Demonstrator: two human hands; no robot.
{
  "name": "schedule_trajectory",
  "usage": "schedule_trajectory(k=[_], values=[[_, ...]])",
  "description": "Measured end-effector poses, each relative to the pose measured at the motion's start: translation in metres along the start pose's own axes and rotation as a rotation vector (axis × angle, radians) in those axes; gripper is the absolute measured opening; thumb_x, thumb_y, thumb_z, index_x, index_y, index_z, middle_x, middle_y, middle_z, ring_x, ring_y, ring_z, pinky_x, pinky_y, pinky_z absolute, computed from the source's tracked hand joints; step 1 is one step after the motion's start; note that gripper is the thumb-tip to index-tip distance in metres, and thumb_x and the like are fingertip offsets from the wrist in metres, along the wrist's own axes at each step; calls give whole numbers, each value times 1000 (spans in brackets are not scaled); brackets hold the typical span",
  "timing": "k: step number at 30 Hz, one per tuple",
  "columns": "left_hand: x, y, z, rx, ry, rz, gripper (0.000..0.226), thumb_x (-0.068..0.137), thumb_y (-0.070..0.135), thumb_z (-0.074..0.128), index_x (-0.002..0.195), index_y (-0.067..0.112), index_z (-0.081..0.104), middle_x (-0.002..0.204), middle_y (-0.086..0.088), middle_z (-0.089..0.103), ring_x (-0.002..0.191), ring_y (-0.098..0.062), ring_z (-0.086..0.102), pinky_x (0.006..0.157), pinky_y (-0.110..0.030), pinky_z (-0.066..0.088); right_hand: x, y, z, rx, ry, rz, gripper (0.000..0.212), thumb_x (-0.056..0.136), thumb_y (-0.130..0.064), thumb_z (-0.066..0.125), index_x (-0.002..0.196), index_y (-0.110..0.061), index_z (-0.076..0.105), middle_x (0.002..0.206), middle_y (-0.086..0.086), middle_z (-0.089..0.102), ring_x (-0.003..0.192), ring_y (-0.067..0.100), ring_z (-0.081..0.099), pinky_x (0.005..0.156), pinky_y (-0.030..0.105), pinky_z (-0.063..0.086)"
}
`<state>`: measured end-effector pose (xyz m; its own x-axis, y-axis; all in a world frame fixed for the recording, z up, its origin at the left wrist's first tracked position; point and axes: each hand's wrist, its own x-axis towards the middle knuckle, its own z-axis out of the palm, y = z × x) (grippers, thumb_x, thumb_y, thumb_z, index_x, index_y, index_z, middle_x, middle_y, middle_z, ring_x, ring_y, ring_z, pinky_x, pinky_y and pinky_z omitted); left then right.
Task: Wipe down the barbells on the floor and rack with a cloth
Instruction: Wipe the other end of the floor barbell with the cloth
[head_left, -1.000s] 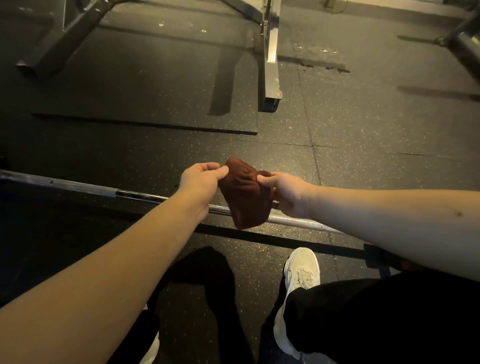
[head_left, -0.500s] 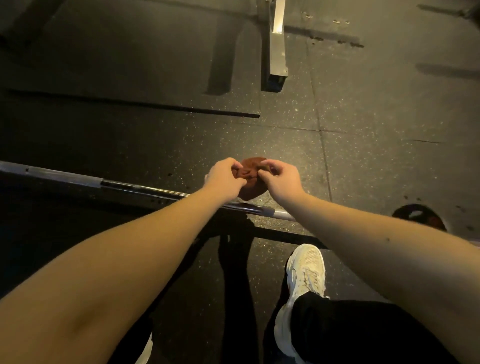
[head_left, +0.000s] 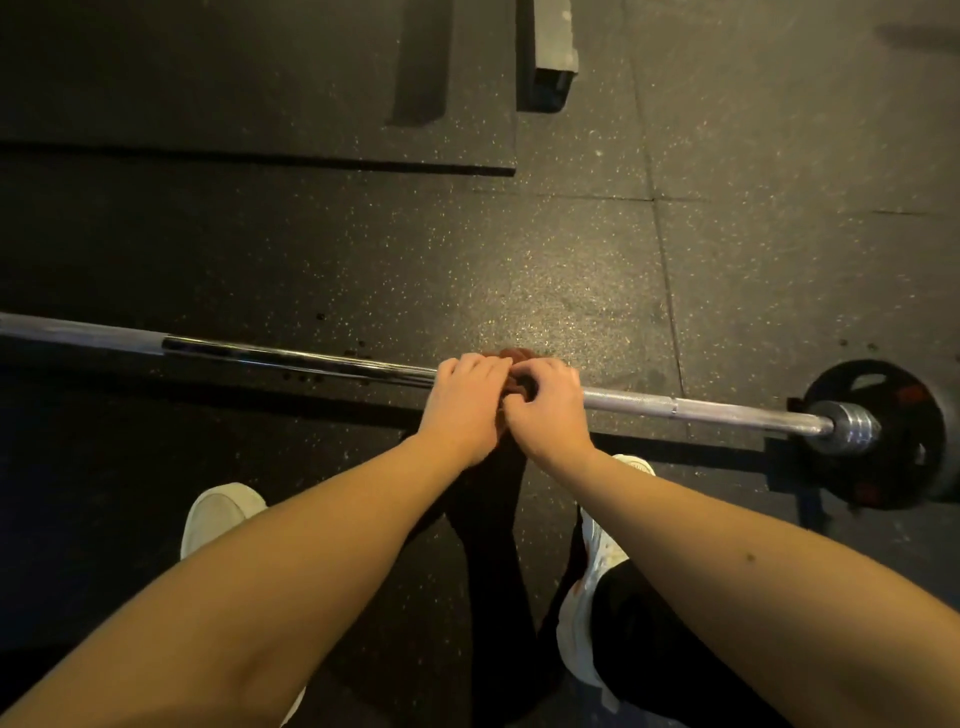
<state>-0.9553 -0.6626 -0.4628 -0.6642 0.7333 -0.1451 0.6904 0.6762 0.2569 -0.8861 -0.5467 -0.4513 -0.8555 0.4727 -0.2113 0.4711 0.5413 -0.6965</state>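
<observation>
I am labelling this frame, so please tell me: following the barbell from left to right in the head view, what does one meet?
Bare bar shaft, left hand, brown cloth, right hand, knurled shaft, silver sleeve, black weight plate.

Wore black trousers (head_left: 654, 654). Wore pale, whitish trainers: the left shoe (head_left: 221, 512) smooth and rounded at the toe, the right shoe (head_left: 589, 577) of a mesh-like knit with a thick light sole. Had both forearms bare down to the left hand (head_left: 467, 402) and the right hand (head_left: 550, 413). Bore one small dark mole (head_left: 750, 557) on the right forearm.
</observation>
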Motion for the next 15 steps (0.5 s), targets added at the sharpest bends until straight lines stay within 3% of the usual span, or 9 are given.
schedule_trajectory(k=[4, 9, 13, 15], values=[[19, 9, 13, 189, -57, 25, 70, 100, 35, 55, 158, 13, 25, 146, -5, 51, 132, -27, 45, 107, -41, 35, -7, 21, -7, 1, 95, 42, 35, 84, -9, 57, 117, -18, 65, 110, -4, 63, 111, 21, 47, 100, 44, 43], [16, 0, 22, 226, 7, 80, 40, 99, 25, 47, 137, 13, 42, 125, -4, 56, 114, -25, 51, 96, -39, 39, -8, 40, 0, -467, 93, -99, 40, 91, -12, 60, 130, -23, 63, 126, -4, 62, 111, 27, 44, 82, 39, 32], [7, -26, 19, 185, 21, 104, 41, 93, 24, 55, 131, 18, 42, 122, -2, 55, 114, -24, 51, 98, -40, 39, 0, 40, 6, -518, 47, -69, 61, 89, -12, 68, 147, -17, 50, 130, -2, 62, 119, 28, 44, 91, 43, 35], [-1, -52, 14, 158, 0, 60, 40, 92, 24, 57, 129, 22, 40, 124, 0, 54, 118, -23, 49, 101, -40, 38, 3, 34, 13, -504, 18, -96, 57, 92, -15, 69, 146, -17, 51, 131, -2, 62, 121, 27, 43, 93, 43, 33]])
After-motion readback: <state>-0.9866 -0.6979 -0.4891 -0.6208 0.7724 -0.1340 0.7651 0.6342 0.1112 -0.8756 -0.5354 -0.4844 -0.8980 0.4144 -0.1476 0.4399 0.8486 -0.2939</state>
